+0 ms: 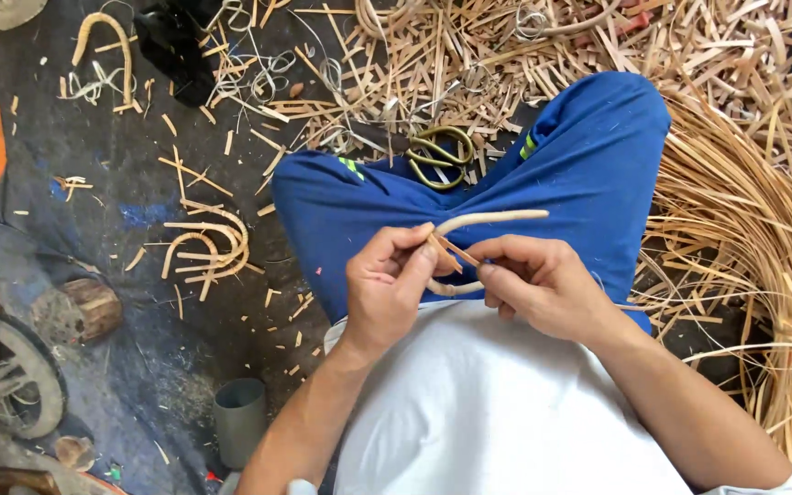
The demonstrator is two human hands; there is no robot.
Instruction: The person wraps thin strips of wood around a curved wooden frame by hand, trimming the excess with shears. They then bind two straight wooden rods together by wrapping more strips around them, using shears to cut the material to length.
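Seen from above, the person's left hand (387,284) and right hand (538,280) meet over the lap. The left hand is curled, thumb and fingertips pinching a bent cane piece (483,220), a pale rod curved into a hook shape. The right hand is also closed, its fingertips pinching a thin flat strip (456,252) that crosses the cane between the two hands. The lower bend of the cane is partly hidden behind the fingers, so how the strip wraps it is hard to make out.

The hands rest above blue trousers (588,156) and a white shirt (497,403); the forearms run off the bottom edge. Just past the knees, brass-coloured scissors (442,156) lie on the floor, partly buried in a litter of cut strips (506,55). To the right, a long bundle of cane strands (763,275) sweeps out of the frame. To the left, on a dark mat (93,183), lie several curved cane pieces (208,247). Near the lower left, a grey cup (240,417), a wood stump (93,307) and a wheel (6,371), cut off by the edge.
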